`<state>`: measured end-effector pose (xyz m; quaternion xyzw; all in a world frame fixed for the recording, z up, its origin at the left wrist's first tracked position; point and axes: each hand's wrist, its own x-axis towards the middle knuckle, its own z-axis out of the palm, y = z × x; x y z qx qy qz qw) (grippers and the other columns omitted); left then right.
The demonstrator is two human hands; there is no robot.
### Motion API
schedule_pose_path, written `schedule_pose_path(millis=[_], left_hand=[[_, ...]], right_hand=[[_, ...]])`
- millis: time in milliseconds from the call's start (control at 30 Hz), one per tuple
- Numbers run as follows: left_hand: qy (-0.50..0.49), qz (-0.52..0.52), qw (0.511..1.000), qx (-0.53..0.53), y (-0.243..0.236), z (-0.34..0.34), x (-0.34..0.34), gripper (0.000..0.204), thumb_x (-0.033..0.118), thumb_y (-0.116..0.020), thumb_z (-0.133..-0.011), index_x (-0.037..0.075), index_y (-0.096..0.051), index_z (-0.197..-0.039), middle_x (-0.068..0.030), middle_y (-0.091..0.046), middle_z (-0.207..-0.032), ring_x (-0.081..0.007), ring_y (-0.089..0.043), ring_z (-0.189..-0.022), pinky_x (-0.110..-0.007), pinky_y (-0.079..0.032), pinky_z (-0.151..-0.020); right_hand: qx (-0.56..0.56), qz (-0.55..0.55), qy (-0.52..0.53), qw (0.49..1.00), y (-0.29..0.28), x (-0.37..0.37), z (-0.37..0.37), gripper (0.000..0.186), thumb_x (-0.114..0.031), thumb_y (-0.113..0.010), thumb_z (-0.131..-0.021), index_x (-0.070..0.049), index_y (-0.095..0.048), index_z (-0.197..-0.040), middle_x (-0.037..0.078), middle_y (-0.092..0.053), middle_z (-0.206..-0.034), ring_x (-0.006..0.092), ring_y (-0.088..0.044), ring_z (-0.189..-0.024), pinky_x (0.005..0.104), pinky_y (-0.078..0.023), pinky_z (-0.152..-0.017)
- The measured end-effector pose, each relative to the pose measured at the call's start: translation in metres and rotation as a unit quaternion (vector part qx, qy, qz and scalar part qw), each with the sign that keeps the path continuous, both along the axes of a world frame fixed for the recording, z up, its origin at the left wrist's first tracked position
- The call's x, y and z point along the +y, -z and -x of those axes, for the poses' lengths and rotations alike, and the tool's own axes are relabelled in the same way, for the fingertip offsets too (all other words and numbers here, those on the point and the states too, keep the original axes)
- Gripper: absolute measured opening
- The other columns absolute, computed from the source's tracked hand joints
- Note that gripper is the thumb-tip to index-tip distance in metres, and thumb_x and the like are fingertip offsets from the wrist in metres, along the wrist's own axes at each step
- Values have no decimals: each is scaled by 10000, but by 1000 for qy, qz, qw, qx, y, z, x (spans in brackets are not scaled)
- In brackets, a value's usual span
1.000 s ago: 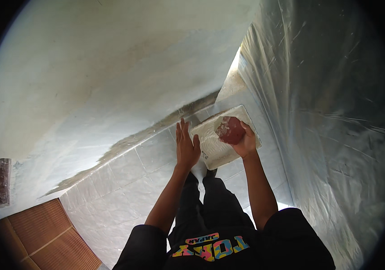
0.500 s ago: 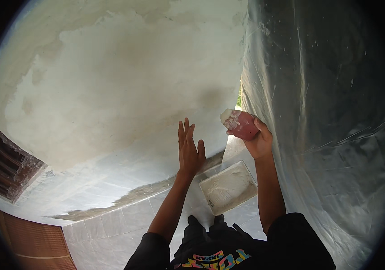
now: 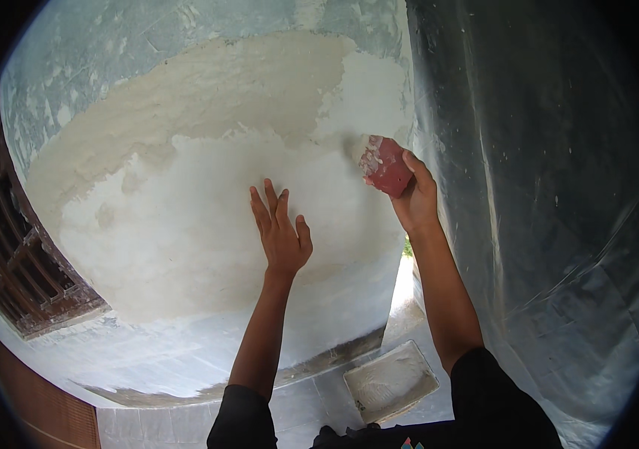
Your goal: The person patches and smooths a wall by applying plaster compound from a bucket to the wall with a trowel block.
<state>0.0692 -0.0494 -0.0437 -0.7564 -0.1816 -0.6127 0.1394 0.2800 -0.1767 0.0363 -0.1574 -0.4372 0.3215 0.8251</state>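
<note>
My right hand (image 3: 417, 202) grips a flat, reddish plaster spreader (image 3: 392, 170), thumb along its right side. Pale wet plaster is smeared over the spreader's left edge, which is at or close to the wall; contact cannot be made out. To the left, my left hand (image 3: 283, 233) is raised before the wall with fingers spread and nothing in it. Whether its fingertips touch the surface is unclear. The wall (image 3: 185, 247) carries a broad patch of whitish plaster, with a beige-grey band above and bluish-grey old paint at the top.
On the floor below my hands lies a rectangular tray (image 3: 368, 410) of pale plaster. Plastic sheeting (image 3: 544, 224) hangs along the right. A dark wooden slatted window (image 3: 31, 258) is set in the wall at left. A reddish-brown woven panel (image 3: 39, 393) stands at lower left.
The view has tilted upward, showing more of the upper wall. Both hands have risen relative to the tray, the left shifting leftward; the spreader stays in my right hand.
</note>
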Motion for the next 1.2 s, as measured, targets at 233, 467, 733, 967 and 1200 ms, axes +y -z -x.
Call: schedule_pose_path(millis=[233,467,733,967,1200], left_hand=[[-118,-24,991,51,-35,7,37,499,152,-489,-954,-49,-483,-1411,-264,-288,-1650,-513,-148,-1545,-623,-143,-1238],[-206,-21,977,47,-32,2,41,473,232,-448,-969,37,-590,-1376,-107,-403,-1639,-383,-247,-1560,-568,-49,-1268],[-201,-38,977,57,-31,2,42,484,226,-463,-960,10,-559,-1382,-151,-387,-1640,-412,-230,-1560,-603,-55,-1255],[-206,-44,976,51,-31,3,41,476,227,-472,-963,16,-564,-1380,-146,-392,-1638,-409,-237,-1558,-600,-61,-1255],[-204,-43,977,48,-29,0,42,469,231,-471,-967,16,-571,-1372,-143,-402,-1633,-405,-243,-1557,-592,-64,-1257]], right_hand=[[-103,-28,76,991,-82,26,10,390,-295,-619,-1014,20,-678,-1235,93,-712,-1113,160,-663,-1012,347,-552,-874],[-287,-23,262,921,-100,40,14,296,-225,-678,-967,-26,-741,-1177,59,-735,-1124,110,-638,-974,309,-525,-889],[-506,-190,553,633,-82,71,22,375,-147,-775,-801,-39,-705,-1154,86,-702,-1235,283,-617,-1140,406,-444,-942],[-501,-168,611,590,-24,93,27,435,-216,-764,-818,-40,-688,-1210,85,-667,-1289,270,-562,-1239,507,-355,-1034],[-450,-207,612,616,-49,94,20,443,-152,-789,-784,-28,-687,-1197,95,-657,-1321,298,-562,-1238,506,-354,-1054]])
